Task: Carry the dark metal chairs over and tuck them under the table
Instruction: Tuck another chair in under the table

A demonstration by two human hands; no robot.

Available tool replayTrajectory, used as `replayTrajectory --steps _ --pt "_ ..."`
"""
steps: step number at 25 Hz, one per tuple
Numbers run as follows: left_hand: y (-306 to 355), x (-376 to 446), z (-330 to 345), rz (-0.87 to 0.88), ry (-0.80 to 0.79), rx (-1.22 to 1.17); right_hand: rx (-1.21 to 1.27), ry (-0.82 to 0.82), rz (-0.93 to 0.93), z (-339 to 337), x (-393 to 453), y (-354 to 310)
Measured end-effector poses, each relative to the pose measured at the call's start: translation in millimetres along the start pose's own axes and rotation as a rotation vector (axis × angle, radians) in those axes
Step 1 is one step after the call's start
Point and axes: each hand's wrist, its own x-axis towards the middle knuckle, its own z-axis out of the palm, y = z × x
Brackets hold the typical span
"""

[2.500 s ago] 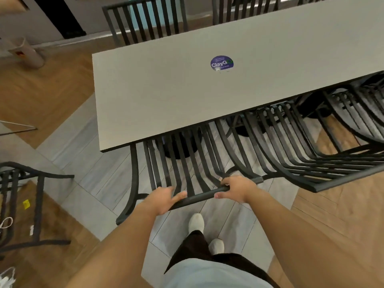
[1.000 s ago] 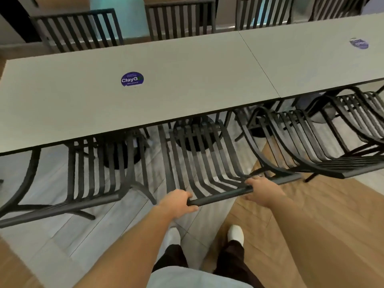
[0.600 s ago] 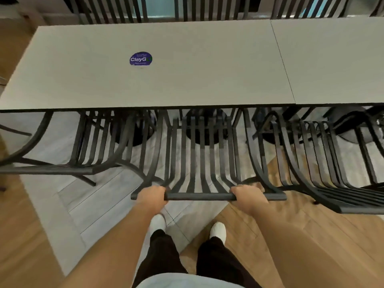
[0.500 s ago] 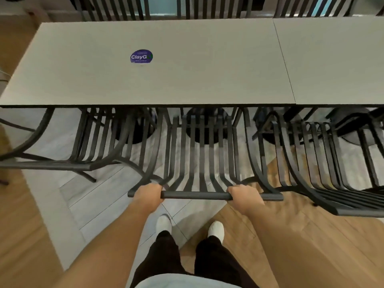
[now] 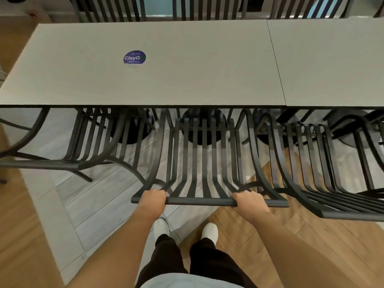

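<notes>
Hands grip the top rail of a dark metal chair (image 5: 204, 159) that stands square to the near edge of the table (image 5: 187, 80). Left hand (image 5: 152, 199) wraps the rail near its left end, fingers curled over the top and down the far side; right hand (image 5: 250, 201) holds the same rail toward its right end, fingers curled round it in the same way. Chair's slatted back rises toward the camera and its seat slats run forward, their front ends passing under the table's near edge, while the back rail stays out on the near side of the table. Left of this chair, a second chair (image 5: 68, 154) sits along the same edge with its front also under the tabletop. Right of it, a third chair (image 5: 311, 173) stands just beside the held one, its front below the seam where a second tabletop (image 5: 332, 59) butts against the table. On the table, left of its middle, lies a round purple sticker (image 5: 134, 57) reading "ClayG". Beyond the table's far edge, backs of more chairs (image 5: 199, 7) line up. Below the held rail, two white shoes (image 5: 209, 230) and dark trouser legs stand where grey tile meets wooden floor (image 5: 311, 246).
</notes>
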Motion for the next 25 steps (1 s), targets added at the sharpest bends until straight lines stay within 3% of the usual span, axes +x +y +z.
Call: replayTrajectory --steps 16,25 --pt "-21.4 82.8 -68.0 -0.048 0.019 -0.056 -0.076 0.049 0.001 -59.9 89.4 13.7" --pt "-25.2 90.2 -76.6 0.017 -0.033 -0.074 -0.053 0.032 -0.018 -62.0 98.7 19.7"
